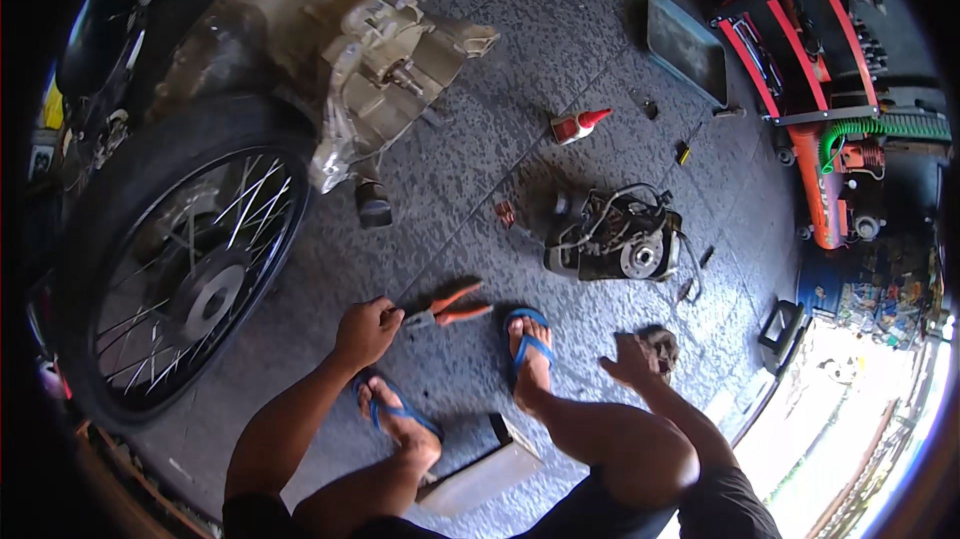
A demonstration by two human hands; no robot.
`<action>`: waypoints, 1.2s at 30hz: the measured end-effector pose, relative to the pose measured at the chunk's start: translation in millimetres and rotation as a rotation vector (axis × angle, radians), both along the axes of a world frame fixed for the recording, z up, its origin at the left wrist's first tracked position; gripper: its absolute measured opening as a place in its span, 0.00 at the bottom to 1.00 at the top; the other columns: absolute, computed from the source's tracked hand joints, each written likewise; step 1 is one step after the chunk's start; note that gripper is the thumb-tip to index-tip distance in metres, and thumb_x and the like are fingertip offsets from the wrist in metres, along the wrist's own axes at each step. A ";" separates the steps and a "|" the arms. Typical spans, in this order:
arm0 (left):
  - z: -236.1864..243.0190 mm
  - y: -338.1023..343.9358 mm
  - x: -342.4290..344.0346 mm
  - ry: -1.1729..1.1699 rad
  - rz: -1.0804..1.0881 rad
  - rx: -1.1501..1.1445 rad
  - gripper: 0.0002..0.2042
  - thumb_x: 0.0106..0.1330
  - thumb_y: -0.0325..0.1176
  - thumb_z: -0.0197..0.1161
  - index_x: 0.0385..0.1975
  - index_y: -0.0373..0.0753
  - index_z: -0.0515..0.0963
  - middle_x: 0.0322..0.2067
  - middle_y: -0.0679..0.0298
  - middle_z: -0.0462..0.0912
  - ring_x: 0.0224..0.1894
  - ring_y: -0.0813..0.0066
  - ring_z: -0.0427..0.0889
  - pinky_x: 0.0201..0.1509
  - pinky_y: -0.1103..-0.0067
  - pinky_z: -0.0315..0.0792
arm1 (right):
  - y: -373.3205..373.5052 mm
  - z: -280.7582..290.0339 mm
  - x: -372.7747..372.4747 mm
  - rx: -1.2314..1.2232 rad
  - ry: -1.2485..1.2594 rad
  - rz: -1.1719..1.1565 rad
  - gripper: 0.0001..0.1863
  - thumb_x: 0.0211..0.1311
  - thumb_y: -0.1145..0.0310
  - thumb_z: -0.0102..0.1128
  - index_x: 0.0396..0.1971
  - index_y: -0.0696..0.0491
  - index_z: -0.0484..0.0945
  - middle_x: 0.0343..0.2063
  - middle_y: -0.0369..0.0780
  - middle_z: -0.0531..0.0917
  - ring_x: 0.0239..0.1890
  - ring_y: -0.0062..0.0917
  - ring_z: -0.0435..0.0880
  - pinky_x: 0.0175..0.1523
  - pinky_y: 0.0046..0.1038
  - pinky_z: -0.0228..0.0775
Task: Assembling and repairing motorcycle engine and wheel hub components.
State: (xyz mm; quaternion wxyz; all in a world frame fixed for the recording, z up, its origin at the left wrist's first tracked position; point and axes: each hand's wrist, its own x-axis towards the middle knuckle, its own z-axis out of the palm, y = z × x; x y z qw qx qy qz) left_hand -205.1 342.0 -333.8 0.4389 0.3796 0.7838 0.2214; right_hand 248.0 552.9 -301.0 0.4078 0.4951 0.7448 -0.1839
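My left hand (pixel 368 334) is closed just above the floor, its fingertips pressed together. What it may hold is too small to make out. Right beside those fingertips lie pliers (pixel 447 309) with orange handles, the handles spread and pointing away to the right. My right hand (pixel 632 361) is on a crumpled, stained brownish rag (pixel 661 350), low over the floor right of my foot. Its thumb sticks out to the left, and the rag hides part of the fingers. Ahead of my feet sits a greasy dark engine part (pixel 610 244) with a round metal hub and cables.
A spoked wheel (pixel 200 304) and a large dirty metal casing (pixel 385 49) stand at the left. On the floor are a red-and-white bottle (pixel 575 127), a grey tray (pixel 686 47) and a board (pixel 485 479). A red tool cart (pixel 800 49) and an orange jack (pixel 820 189) are at the right.
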 end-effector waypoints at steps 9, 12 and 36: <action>14.1 -9.6 -8.8 0.258 -0.242 0.139 0.10 0.63 0.34 0.66 0.40 0.37 0.79 0.33 0.53 0.86 0.35 0.48 0.85 0.38 0.64 0.77 | -58.6 -60.5 -191.6 0.027 1.059 0.585 0.36 0.52 0.56 0.71 0.62 0.48 0.71 0.55 0.43 0.73 0.63 0.42 0.68 0.66 0.47 0.59; 71.4 -47.2 -16.5 0.326 -0.183 0.182 0.11 0.62 0.34 0.67 0.39 0.36 0.79 0.34 0.50 0.86 0.37 0.48 0.86 0.40 0.65 0.78 | -74.6 -71.3 -225.3 0.141 1.022 0.803 0.38 0.51 0.55 0.72 0.64 0.46 0.70 0.57 0.43 0.72 0.63 0.39 0.68 0.65 0.47 0.59; 88.7 -114.0 18.9 0.182 -0.213 -0.182 0.21 0.61 0.46 0.67 0.47 0.36 0.81 0.40 0.46 0.86 0.45 0.51 0.86 0.49 0.64 0.77 | -60.1 -79.2 20.9 0.404 0.600 -0.479 0.25 0.50 0.54 0.70 0.46 0.50 0.82 0.53 0.47 0.77 0.60 0.44 0.74 0.61 0.50 0.67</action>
